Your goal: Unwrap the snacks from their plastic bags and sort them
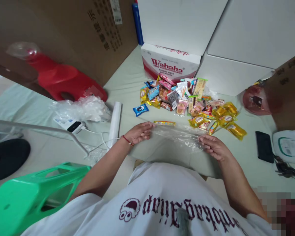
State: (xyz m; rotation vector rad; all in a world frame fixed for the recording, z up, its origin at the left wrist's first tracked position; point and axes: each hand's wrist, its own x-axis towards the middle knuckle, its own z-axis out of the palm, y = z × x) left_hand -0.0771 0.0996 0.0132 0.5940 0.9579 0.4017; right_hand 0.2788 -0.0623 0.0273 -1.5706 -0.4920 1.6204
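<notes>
Between my two hands stretches a clear plastic bag (177, 136), see-through and wrinkled. My left hand (140, 132), with a red string at the wrist, pinches its left end. The right end is held in the fingers of my right hand (213, 146). Just behind the bag lies a thin yellow-wrapped snack stick (164, 123). A blue-wrapped snack (140, 109) rests apart on the left. Farther back spreads a heap of wrapped snacks (177, 98) in many colours, with yellow packets (225, 113) at its right side.
A Wahaba-style water carton (170, 62) stands behind the heap. On the left are a red jug (64, 80), crumpled plastic (86, 108), a white roll (114, 123) and a green stool (36, 193). On the right lie a black phone (264, 147) and keys (286, 167).
</notes>
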